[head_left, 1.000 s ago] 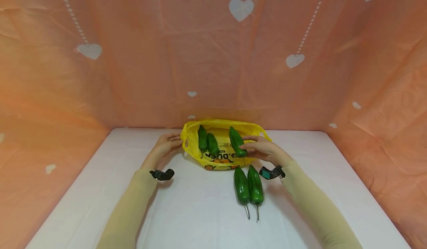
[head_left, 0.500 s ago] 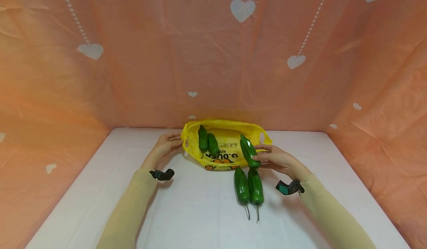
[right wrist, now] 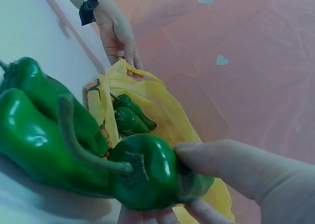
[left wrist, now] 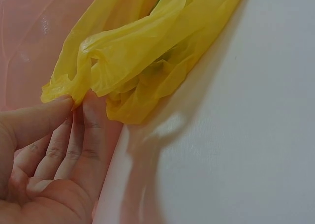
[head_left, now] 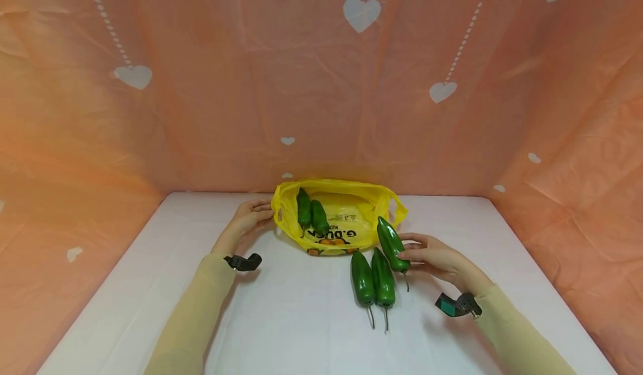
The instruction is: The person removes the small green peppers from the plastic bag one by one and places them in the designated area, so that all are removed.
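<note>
A yellow plastic bag (head_left: pixel 346 207) lies at the back of the white table with its mouth spread toward me. My left hand (head_left: pixel 248 219) pinches the bag's left edge between thumb and fingers, as the left wrist view shows. Inside the bag, at its left, rest two green peppers (head_left: pixel 319 217). My right hand (head_left: pixel 437 256) grips another green pepper (head_left: pixel 392 244) by its stem end, just outside the bag's front right corner. Beside that held pepper, two more green peppers (head_left: pixel 363 279) lie side by side on the table, stems toward me.
The white tabletop (head_left: pixel 291 319) runs forward to an orange cloth backdrop (head_left: pixel 321 85) with white hearts. Cloth walls also stand at the left and right sides. Each wrist carries a black strap (head_left: pixel 458 304).
My right hand has drawn the pepper out of the bag, moving right and toward me, to beside the two on the table. The left hand has stayed at the bag's edge.
</note>
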